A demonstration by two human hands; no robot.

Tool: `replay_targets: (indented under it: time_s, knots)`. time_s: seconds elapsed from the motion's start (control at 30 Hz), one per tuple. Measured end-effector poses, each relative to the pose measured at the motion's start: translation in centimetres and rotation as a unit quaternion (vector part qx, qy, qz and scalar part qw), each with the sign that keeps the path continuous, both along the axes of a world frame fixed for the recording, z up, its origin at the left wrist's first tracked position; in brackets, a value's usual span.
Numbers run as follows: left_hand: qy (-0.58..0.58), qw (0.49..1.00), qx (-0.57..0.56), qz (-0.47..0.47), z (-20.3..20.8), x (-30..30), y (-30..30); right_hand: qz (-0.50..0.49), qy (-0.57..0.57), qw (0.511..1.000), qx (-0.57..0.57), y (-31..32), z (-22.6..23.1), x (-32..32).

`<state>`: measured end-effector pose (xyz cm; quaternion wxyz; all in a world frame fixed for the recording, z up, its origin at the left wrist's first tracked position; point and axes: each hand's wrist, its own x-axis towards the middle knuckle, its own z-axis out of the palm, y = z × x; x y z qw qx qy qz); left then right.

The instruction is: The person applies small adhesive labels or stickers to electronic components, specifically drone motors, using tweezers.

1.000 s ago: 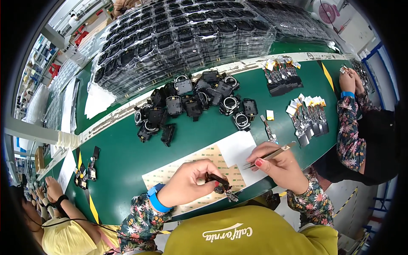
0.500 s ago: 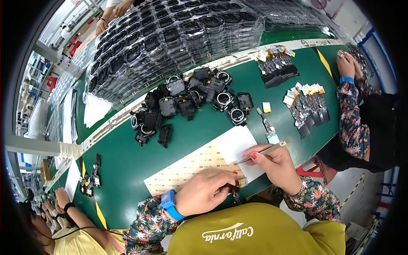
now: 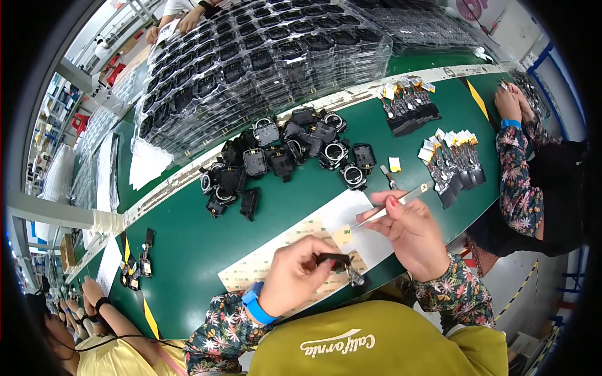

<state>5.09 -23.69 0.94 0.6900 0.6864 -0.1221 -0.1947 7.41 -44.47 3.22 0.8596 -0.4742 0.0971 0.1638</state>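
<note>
My left hand [image 3: 290,272] pinches a small black plastic housing [image 3: 334,258]; a thin circuit strip [image 3: 356,276] with a dark end hangs from it. Tweezers [image 3: 401,201] are gripped in my right hand [image 3: 414,235], their tips pointing left. At the tips is a small yellowish adhesive piece [image 3: 343,235], apparently held above the sheet. Below both hands lies a beige adhesive-backed sheet [image 3: 248,271] with small green and red print, its upper right part bare white backing. Between my hands, the housing and the adhesive piece are apart.
Black housings with coiled wires [image 3: 269,156] lie heaped beyond the sheet. Two rows of battery circuit strips [image 3: 411,109] sit at the right, with a single strip [image 3: 390,175] nearer. Stacked clear trays [image 3: 269,75] stand behind. A co-worker's hands [image 3: 511,103] are at far right.
My left hand has lifted and turned the housing, so it and its strip show more. My right hand has shifted the tweezers slightly, and the yellowish piece now shows at their tips.
</note>
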Motion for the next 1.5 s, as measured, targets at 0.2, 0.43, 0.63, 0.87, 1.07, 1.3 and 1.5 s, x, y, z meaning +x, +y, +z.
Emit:
replay_targets:
  time_s: [0.2,0.43,0.63,0.87,1.07,1.3,1.5]
  knots:
    - [0.158,0.974,-0.138,0.086,-0.3,1.2,1.1,-0.004,-0.142,0.988,-0.063,2.0,-0.4,-0.8]
    - [0.172,0.961,-0.187,0.113,0.2,1.0,0.6,0.012,-0.262,0.940,-0.218,2.3,-0.4,-1.3]
    - [0.162,0.963,-0.185,0.111,0.2,0.9,0.5,-0.007,-0.331,0.898,-0.289,2.7,0.0,-1.2]
    - [0.154,0.965,-0.188,0.101,-0.1,0.7,0.5,0.028,-0.413,0.823,-0.390,2.1,0.2,-1.1]
    - [0.099,0.974,-0.163,0.124,-0.2,0.3,0.4,0.053,-0.602,0.612,-0.510,3.0,1.1,-1.7]
    - [0.111,0.968,-0.177,0.140,-0.1,0.7,0.4,0.075,-0.655,0.640,-0.395,3.0,1.1,-0.5]
    - [0.121,0.965,-0.187,0.140,-0.6,0.6,0.4,0.074,-0.464,0.719,-0.512,4.3,0.8,1.0]
